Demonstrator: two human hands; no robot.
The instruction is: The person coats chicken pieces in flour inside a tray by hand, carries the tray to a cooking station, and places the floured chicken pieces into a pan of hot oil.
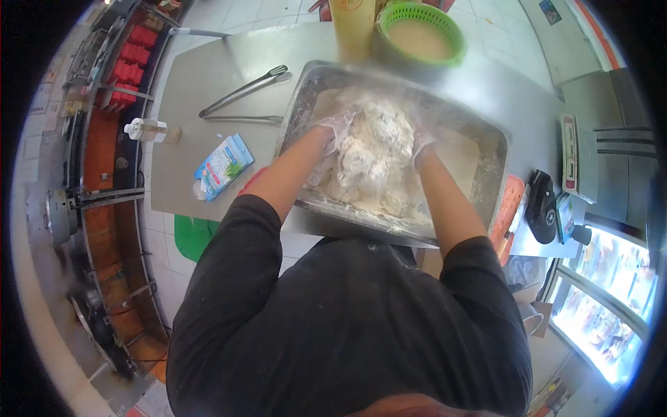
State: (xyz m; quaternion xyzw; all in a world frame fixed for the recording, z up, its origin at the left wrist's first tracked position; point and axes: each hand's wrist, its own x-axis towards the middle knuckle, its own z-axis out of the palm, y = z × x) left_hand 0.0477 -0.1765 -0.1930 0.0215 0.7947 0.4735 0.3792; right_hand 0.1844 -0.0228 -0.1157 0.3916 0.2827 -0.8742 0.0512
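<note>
Flour-coated pieces, apparently chicken (379, 142), are heaped in a deep metal tray (497, 149) of white flour. My left hand (338, 130), in a clear plastic glove, cups the heap from its left side. From the right side, my gloved right hand (422, 142) presses against the same heap. Most of the fingers on both hands are hidden behind or under the pieces. Flour dust blurs the air over the tray's far side. More coated pieces lie in the near part of the tray.
Metal tongs (243, 92) and a blue-and-white packet (224, 167) lie left on the steel table (187, 90). Behind the tray stand a green basket (445, 31) and a yellow container (352, 28). A black cap (540, 208) and a scale (578, 156) are at right.
</note>
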